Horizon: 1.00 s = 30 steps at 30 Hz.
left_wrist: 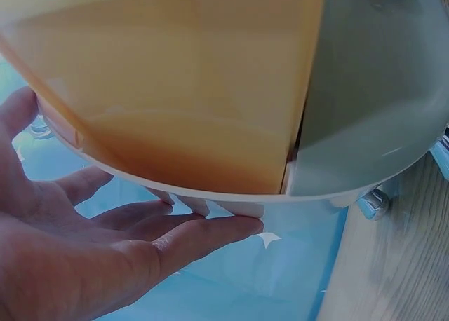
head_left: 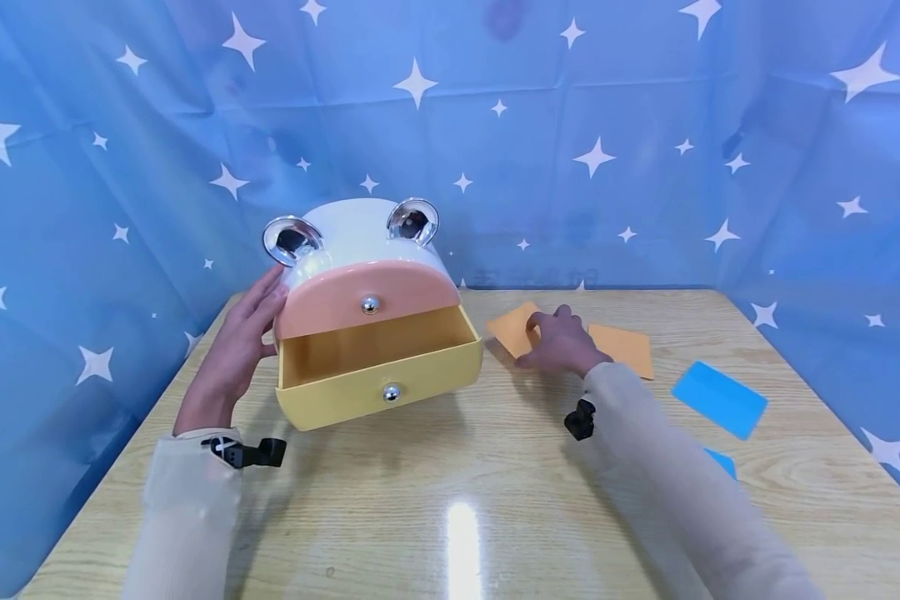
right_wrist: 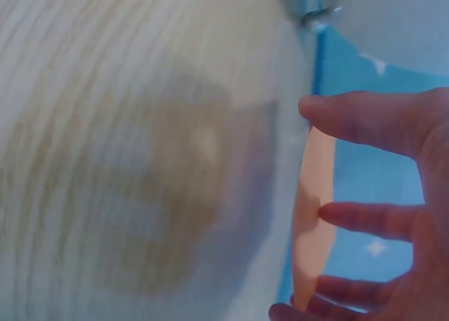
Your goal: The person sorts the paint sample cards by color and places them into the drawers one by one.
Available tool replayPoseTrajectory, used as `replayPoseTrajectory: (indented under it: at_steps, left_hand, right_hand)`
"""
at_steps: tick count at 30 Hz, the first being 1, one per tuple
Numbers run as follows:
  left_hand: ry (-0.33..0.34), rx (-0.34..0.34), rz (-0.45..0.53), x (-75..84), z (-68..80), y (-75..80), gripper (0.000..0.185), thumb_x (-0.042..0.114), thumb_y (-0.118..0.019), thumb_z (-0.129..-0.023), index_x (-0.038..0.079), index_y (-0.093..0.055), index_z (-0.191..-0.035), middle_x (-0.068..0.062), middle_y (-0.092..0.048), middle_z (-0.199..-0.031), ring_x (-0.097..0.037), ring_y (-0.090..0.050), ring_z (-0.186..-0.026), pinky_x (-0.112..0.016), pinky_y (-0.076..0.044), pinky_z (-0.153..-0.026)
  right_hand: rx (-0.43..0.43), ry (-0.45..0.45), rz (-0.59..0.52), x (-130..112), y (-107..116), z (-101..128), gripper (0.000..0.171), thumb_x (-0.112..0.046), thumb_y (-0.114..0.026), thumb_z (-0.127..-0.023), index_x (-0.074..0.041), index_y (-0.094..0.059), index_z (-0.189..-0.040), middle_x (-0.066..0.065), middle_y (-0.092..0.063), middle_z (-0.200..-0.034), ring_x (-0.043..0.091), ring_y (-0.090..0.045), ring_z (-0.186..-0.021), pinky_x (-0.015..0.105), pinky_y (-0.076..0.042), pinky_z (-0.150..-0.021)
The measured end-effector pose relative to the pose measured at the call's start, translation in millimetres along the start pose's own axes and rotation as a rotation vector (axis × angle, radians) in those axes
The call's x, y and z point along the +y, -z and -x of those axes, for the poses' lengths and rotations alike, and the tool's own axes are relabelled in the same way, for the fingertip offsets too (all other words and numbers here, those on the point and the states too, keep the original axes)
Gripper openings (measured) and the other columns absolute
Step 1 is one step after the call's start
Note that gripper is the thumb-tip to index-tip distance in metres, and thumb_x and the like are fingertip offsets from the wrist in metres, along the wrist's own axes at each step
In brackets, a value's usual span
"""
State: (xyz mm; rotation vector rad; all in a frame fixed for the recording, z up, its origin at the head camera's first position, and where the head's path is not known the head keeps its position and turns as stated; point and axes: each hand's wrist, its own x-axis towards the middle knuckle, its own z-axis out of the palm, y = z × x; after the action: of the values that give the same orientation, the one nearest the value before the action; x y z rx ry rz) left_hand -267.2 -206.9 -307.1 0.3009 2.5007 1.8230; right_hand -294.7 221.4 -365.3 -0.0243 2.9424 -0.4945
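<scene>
The white rounded plastic storage box with a frog-like face [head_left: 360, 250] stands on the pale wood-grain table [head_left: 495, 483], toward its left rear; two chrome domed eyes sit on top, a pink upper drawer front [head_left: 345, 300] is closed, and the yellow lower drawer [head_left: 378, 367] is pulled out, its interior showing nothing inside. The left hand [head_left: 232, 350] rests flat against the box's left side, fingers straight, bracing and not curled round anything; the left wrist view confirms extended fingers [left_wrist: 203, 233] touching the box's lower rim. The right hand [head_left: 562, 342] lies well to the right of the box, on the orange square paper card [head_left: 513, 327]; the right wrist view shows that card edge-on, lifted off the table and held between thumb and fingertips [right_wrist: 351, 216], so the grip is a pinch on the card. A second orange card [head_left: 622, 350] lies flat just behind the hand; a blue card [head_left: 718, 398] and the corner of another blue one [head_left: 722, 461] lie further right, untouched. Judged status: drawer opened, done; first card just picked up, not yet in the drawer; the remaining cards still on the table, and the drawer still to be closed.
</scene>
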Motion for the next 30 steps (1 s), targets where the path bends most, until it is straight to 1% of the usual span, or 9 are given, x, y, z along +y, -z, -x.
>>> replayPoseTrajectory:
  at_steps: [3, 8, 10, 13, 17, 19, 23, 25, 30]
  left_hand:
    - [0.000, 0.006, 0.001, 0.2, -0.1, -0.8, 0.065, 0.058, -0.034, -0.104, 0.039, -0.011, -0.161, -0.006, -0.014, -0.171, -0.041, -0.025, -0.152, -0.041, -0.048, -0.094]
    - [0.006, 0.011, 0.000, 0.3, 0.3, -1.9, 0.066, 0.059, -0.034, -0.103, 0.039, -0.011, -0.161, -0.006, -0.015, -0.171, -0.040, -0.024, -0.153, -0.049, -0.047, -0.100]
    - [0.008, 0.011, -0.002, 0.2, 0.3, -2.2, 0.066, 0.059, -0.035, -0.103, 0.039, -0.011, -0.161, -0.006, -0.015, -0.171, -0.040, -0.023, -0.153, -0.050, -0.047, -0.100]
    - [0.009, 0.014, -0.001, 0.0, 0.6, -2.2, 0.066, 0.060, -0.035, -0.103, 0.040, -0.011, -0.161, -0.006, -0.015, -0.170, -0.039, -0.024, -0.153, -0.047, -0.047, -0.098]
    - [0.008, 0.010, 0.008, 0.3, 0.6, -1.7, 0.065, 0.060, -0.035, -0.103, 0.041, -0.011, -0.161, -0.005, -0.014, -0.171, -0.038, -0.023, -0.153, -0.041, -0.046, -0.095]
    - [0.009, 0.008, 0.011, 0.6, 0.7, -1.3, 0.065, 0.060, -0.035, -0.103, 0.041, -0.011, -0.161, -0.005, -0.013, -0.171, -0.038, -0.022, -0.153, -0.038, -0.047, -0.093]
    - [0.003, 0.006, 0.016, 1.0, 0.6, -0.6, 0.065, 0.059, -0.035, -0.103, 0.039, -0.011, -0.161, -0.006, -0.014, -0.171, -0.038, -0.023, -0.153, -0.032, -0.049, -0.088]
    - [0.001, 0.005, 0.018, 1.2, 0.5, -0.7, 0.065, 0.059, -0.035, -0.103, 0.039, -0.011, -0.161, -0.006, -0.014, -0.170, -0.039, -0.023, -0.153, -0.031, -0.049, -0.087]
    - [0.006, 0.001, 0.020, 1.2, 0.5, -1.5, 0.065, 0.059, -0.034, -0.103, 0.039, -0.011, -0.161, -0.006, -0.014, -0.170, -0.039, -0.023, -0.153, -0.035, -0.047, -0.090]
  right_hand:
    - [0.029, 0.028, 0.005, -0.6, 9.4, 8.3, 0.065, -0.040, -0.077, -0.085, -0.009, -0.054, -0.137, 0.027, -0.039, -0.137, 0.046, -0.041, -0.122, 0.058, -0.047, -0.092]
    - [0.066, 0.076, -0.011, -3.6, 25.6, 21.0, 0.064, -0.039, -0.075, -0.087, -0.008, -0.054, -0.139, 0.030, -0.039, -0.142, 0.050, -0.038, -0.127, 0.062, -0.043, -0.098]
    - [0.081, 0.101, -0.027, -5.2, 32.5, 26.8, 0.064, -0.038, -0.074, -0.087, -0.006, -0.054, -0.138, 0.032, -0.038, -0.143, 0.052, -0.037, -0.130, 0.064, -0.042, -0.100]
    - [0.105, 0.139, -0.049, -7.9, 42.6, 36.1, 0.063, -0.037, -0.075, -0.087, -0.006, -0.055, -0.138, 0.030, -0.041, -0.144, 0.050, -0.035, -0.135, 0.064, -0.040, -0.103]
    - [0.130, 0.182, -0.080, -15.1, 54.7, 51.2, 0.062, -0.036, -0.075, -0.087, -0.007, -0.056, -0.138, 0.026, -0.043, -0.142, 0.044, -0.037, -0.134, 0.061, -0.041, -0.103]
    - [0.136, 0.203, -0.092, -19.6, 60.1, 59.1, 0.061, -0.035, -0.075, -0.087, -0.008, -0.056, -0.138, 0.025, -0.042, -0.142, 0.042, -0.038, -0.132, 0.059, -0.041, -0.102]
    - [0.148, 0.246, -0.112, -30.3, 69.5, 73.7, 0.059, -0.034, -0.075, -0.088, -0.010, -0.056, -0.138, 0.022, -0.040, -0.144, 0.039, -0.037, -0.133, 0.058, -0.040, -0.104]
    - [0.159, 0.269, -0.114, -36.2, 73.4, 80.3, 0.057, -0.034, -0.076, -0.088, -0.012, -0.057, -0.137, 0.021, -0.041, -0.145, 0.038, -0.036, -0.135, 0.058, -0.040, -0.105]
    - [0.175, 0.328, -0.117, -52.4, 80.9, 97.1, 0.054, -0.034, -0.077, -0.085, -0.018, -0.060, -0.134, 0.015, -0.043, -0.144, 0.035, -0.038, -0.132, 0.057, -0.044, -0.100]
